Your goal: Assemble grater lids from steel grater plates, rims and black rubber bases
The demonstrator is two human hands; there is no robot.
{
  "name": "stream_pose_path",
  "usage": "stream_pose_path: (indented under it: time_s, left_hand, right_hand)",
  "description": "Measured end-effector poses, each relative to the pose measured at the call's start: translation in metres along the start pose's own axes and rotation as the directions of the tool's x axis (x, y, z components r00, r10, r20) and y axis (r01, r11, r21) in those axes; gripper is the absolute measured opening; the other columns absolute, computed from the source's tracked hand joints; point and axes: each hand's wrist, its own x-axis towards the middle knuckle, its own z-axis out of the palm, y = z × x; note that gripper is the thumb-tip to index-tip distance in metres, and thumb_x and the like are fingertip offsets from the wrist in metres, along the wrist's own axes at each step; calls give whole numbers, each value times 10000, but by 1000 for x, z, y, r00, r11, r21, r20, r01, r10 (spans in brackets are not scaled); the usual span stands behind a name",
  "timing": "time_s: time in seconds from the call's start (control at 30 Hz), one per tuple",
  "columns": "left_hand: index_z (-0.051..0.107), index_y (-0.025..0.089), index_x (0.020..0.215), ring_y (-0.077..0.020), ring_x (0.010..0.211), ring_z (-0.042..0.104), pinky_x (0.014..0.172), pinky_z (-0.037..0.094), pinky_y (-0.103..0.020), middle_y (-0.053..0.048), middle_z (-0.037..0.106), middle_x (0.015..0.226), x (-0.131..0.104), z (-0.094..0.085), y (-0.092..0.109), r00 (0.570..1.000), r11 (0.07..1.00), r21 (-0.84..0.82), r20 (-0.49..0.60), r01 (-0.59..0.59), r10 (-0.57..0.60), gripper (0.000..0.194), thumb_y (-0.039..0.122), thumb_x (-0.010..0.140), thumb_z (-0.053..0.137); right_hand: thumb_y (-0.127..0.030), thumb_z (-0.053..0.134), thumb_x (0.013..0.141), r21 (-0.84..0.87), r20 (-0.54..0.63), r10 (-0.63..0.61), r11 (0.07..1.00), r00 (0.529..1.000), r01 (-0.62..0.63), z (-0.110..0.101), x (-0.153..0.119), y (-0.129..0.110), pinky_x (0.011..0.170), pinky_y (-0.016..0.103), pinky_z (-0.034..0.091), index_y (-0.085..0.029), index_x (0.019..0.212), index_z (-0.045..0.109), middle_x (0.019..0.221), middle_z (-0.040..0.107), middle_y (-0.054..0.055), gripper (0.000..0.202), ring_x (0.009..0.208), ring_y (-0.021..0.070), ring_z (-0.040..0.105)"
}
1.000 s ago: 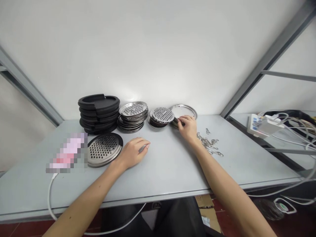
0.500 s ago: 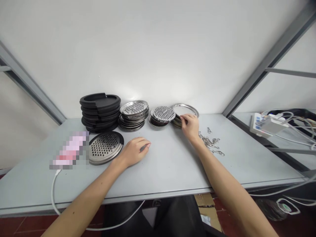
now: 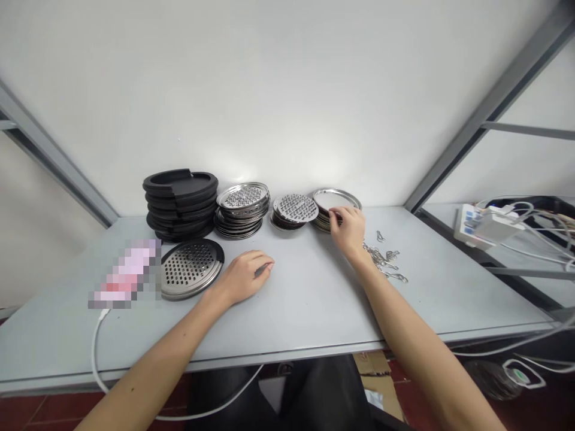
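My left hand (image 3: 247, 275) rests on the tabletop with its fingers curled and the tips close to the thumb; nothing shows in it. Beside its wrist lies a round grater disc (image 3: 191, 267) with a black edge piece. My right hand (image 3: 349, 230) is pinched at the front of a stack of shiny rimmed metal discs (image 3: 336, 198). Whether it grips a disc or only touches the stack is hidden. Small metal clips (image 3: 381, 258) are scattered just right of that wrist. Left of the right hand stands a stack of perforated grater discs (image 3: 296, 208).
Black round holders (image 3: 179, 206) are piled at the back left, next to another stack of grater discs (image 3: 242, 209). A pixelated phone-like object (image 3: 128, 272) with a white cable (image 3: 95, 347) lies at left. A power strip (image 3: 487, 226) and cables are at right.
Both hands keep almost the same place and pose. The whole view has shifted very slightly, and no object has visibly moved on the table.
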Motion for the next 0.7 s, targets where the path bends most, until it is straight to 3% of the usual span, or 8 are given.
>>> stream_pose_path:
  time_s: [0.23, 0.37, 0.5, 0.6, 0.7]
  left_hand:
    - [667, 190, 988, -197, 899, 641, 848, 506, -344, -63, 692, 957, 0, 0, 1, 1000, 1000, -2, 9, 9, -9, 189, 190, 927, 489]
    - [668, 191, 985, -196, 897, 641, 846, 507, -341, -64, 691, 957, 0, -1, 0, 1000, 1000, -13, 3, 17, -17, 183, 187, 922, 496]
    - [664, 179, 979, -192, 894, 634, 848, 503, -342, -63, 690, 959, -1, -2, -1, 1000, 1000, -22, -12, 14, -14, 181, 184, 927, 490]
    - [653, 177, 1016, -190, 929, 630, 875, 496, -342, -65, 686, 993, -2, -2, -1, 997, 999, -37, -80, 8, -11, 184, 195, 934, 490]
    - [615, 167, 1122, -192, 1002, 615, 914, 484, -339, -85, 662, 1078, -2, -2, 0, 982, 997, -72, -189, 2, -15, 225, 222, 943, 491]
  right_hand:
    - [-280, 450, 920, 78, -49, 54, 996, 997, -50, -4, 6, 3, 864, 449, 442, -198, 865, 662, 902, 696, 104, 233, 896, 273, 588]
    - [-280, 429, 928, 187, -183, 109, 980, 977, -75, -14, 13, 7, 847, 424, 469, -191, 877, 612, 905, 653, 103, 210, 897, 252, 589]
    - [-331, 423, 954, 285, -350, 91, 958, 932, 14, -39, 21, 0, 865, 445, 477, -183, 912, 604, 922, 623, 108, 238, 932, 252, 592]
    - [-399, 451, 954, 450, -413, 143, 891, 899, 66, -59, 22, -14, 917, 475, 467, -196, 954, 618, 968, 621, 94, 262, 976, 254, 605]
    - [-440, 550, 908, 693, -343, 225, 716, 912, 84, -70, 17, -31, 934, 457, 476, -217, 922, 634, 917, 634, 49, 239, 969, 235, 623]
